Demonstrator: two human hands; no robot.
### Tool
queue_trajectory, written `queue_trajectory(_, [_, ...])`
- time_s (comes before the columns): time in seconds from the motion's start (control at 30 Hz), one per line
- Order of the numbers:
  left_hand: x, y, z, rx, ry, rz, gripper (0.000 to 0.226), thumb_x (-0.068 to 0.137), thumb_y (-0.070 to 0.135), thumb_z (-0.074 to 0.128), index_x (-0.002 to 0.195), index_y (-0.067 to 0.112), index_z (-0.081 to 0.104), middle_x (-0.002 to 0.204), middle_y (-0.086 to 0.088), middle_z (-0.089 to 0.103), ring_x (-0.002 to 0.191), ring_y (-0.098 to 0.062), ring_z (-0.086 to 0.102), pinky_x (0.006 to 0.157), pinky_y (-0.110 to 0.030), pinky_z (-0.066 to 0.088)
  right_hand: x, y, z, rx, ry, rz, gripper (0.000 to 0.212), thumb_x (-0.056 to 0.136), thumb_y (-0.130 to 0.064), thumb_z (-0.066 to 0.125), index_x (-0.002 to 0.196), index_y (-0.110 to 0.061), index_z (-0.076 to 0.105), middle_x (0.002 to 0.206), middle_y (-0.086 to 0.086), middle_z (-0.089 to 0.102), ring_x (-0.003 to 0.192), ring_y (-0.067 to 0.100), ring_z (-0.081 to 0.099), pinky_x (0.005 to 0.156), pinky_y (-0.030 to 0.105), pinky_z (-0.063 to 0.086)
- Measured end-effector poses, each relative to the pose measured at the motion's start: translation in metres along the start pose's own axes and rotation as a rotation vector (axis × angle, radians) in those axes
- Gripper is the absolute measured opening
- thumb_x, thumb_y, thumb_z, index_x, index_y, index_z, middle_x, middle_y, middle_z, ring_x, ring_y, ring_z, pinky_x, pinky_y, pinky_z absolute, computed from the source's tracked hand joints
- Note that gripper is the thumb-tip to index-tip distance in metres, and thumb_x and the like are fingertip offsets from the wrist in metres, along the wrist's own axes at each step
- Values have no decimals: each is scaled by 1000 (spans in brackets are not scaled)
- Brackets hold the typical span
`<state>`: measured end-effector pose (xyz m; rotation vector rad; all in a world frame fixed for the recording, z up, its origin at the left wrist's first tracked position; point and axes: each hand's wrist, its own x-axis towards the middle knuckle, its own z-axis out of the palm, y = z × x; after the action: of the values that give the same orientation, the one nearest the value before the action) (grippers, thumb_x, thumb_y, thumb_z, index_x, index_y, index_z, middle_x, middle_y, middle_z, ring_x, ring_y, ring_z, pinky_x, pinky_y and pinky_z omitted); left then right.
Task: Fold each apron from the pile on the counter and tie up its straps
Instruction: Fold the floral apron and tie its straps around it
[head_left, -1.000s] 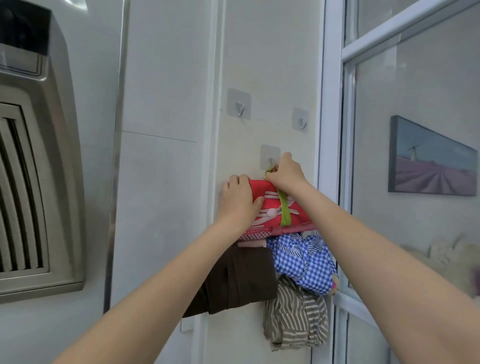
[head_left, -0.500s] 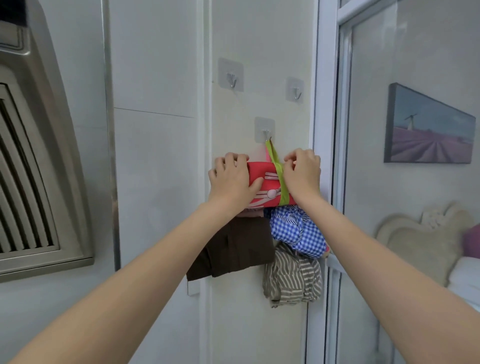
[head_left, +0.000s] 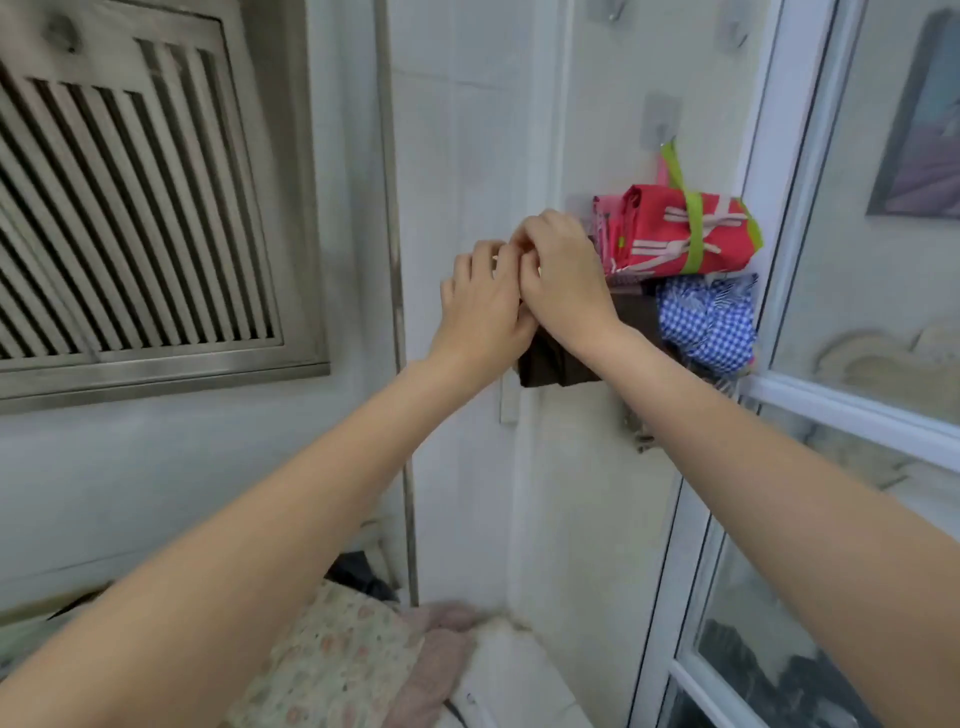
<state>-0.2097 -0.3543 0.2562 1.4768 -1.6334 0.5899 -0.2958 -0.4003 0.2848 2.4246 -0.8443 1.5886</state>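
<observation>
Slatted metal vent (head_left: 130, 218) at left, adhesive wall hook (head_left: 661, 122), framed picture (head_left: 922, 130) at right, glass partition (head_left: 857, 291).

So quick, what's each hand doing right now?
Left hand: fingers loosely curled, holding nothing visible.
Right hand: fingers curled, grip hidden; cannot tell.

Single view, head-worn wide-angle camera. Faces forward toward a tiled wall (head_left: 462, 156) corner at close range, pitched a little down. Both forearms enter from the bottom edge. Vent grille (head_left: 130, 208) at upper left, glass door frame (head_left: 769, 208) at right, floral cloth (head_left: 337, 660) at bottom centre. Frame edges bow; picture slightly blurred. No second view; nothing shared.
</observation>
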Motion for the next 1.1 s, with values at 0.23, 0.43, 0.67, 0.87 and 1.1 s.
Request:
queue_trajectory(0.23, [-200,-145,-67,111,-463,-188,39,86,10,51,124,6,47,125,-13,43,115,-31,39,92,-39,36,-148,-116,123,92,-681,103,24,91,-8,42,101,-6,63,102,16,65,96,32,59,79,36,46])
queue_trajectory(0.43, [-390,-244,-125,175,-975,-543,35,92,14,52,126,7,48,131,-11,42,117,-29,46,93,-32,39,-288,-208,210,44,-1326,2,23,95,-13,45,100,3,62,100,17,59,95,31,57,76,34,40])
queue_trajectory(0.67, [-491,-290,-162,232,-1296,-668,55,93,21,55,140,7,28,141,-12,27,107,-27,49,84,-35,46,-378,-263,276,-68,-1762,-171,58,85,-34,66,131,-7,44,130,15,49,100,29,58,71,32,45])
queue_trajectory(0.87, [-508,-317,-162,261,-1236,-651,76,89,15,62,148,18,15,153,-6,11,93,-25,57,65,-26,38,-377,-280,300,-254,-1844,-157,16,93,5,44,101,-2,56,107,9,56,87,25,59,69,30,44])
queue_trajectory(1.1, [-460,-328,-141,132,-883,-952,41,93,31,53,127,9,45,122,-11,55,98,-27,62,80,-37,51,-207,-267,308,-92,-1408,183,16,88,3,55,78,-7,48,66,5,52,52,15,58,35,18,33])
